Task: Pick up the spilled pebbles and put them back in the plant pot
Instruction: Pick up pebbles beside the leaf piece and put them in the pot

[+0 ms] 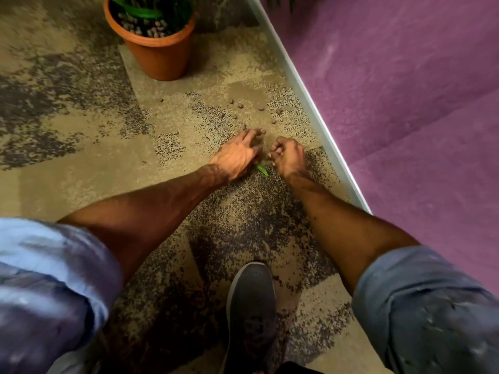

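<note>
Several small brown pebbles lie scattered on the speckled carpet between the pot and my hands. The terracotta plant pot stands at the top, its top covered with pebbles around green leaves. My left hand is palm down on the floor, fingers spread and reaching onto the nearest pebbles. Just to its right, my right hand is curled in a loose fist; whether it holds pebbles is hidden by the fingers.
A white skirting strip runs diagonally along a purple wall at the right. A green leaf piece lies between my wrists. My grey shoe stands on the carpet at the bottom.
</note>
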